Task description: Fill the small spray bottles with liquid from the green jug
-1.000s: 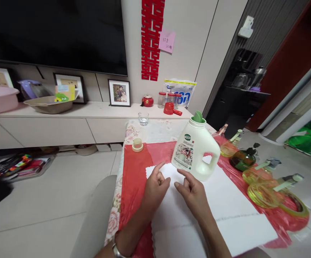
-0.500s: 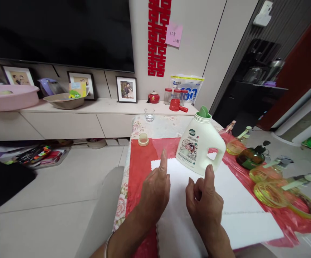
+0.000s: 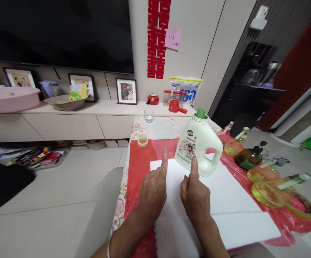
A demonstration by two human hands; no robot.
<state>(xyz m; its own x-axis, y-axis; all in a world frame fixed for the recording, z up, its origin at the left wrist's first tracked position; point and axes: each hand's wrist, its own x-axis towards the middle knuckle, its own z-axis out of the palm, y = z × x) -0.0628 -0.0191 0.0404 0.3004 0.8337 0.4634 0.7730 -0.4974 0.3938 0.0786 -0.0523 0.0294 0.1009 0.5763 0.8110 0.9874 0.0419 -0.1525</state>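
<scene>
Both my hands hover above a white scallop-edged sheet [image 3: 241,195] with nothing in them. My left hand [image 3: 154,190] has its index finger stretched up and forward; its other fingers are curled or hidden. In the same pose, my right hand [image 3: 197,195] points an index finger in front of a pale green detergent jug [image 3: 197,138], apparently without gripping it. The jug stands upright with a green spout [image 3: 200,113] showing in its mouth. A cream cap [image 3: 142,140] rests on the red cloth [image 3: 137,165] beyond my left hand.
On the right, several pump bottles of yellow liquid [image 3: 265,172], a dark pump bottle [image 3: 249,158] and a tape roll [image 3: 304,208] lie on red plastic. Farther back are a small glass [image 3: 149,115], a red scoop [image 3: 174,106] and a white-blue bag [image 3: 186,89].
My right hand has shifted left, nearer my left hand, its index finger now in front of the jug's label. My left hand has barely moved. The view has shifted slightly.
</scene>
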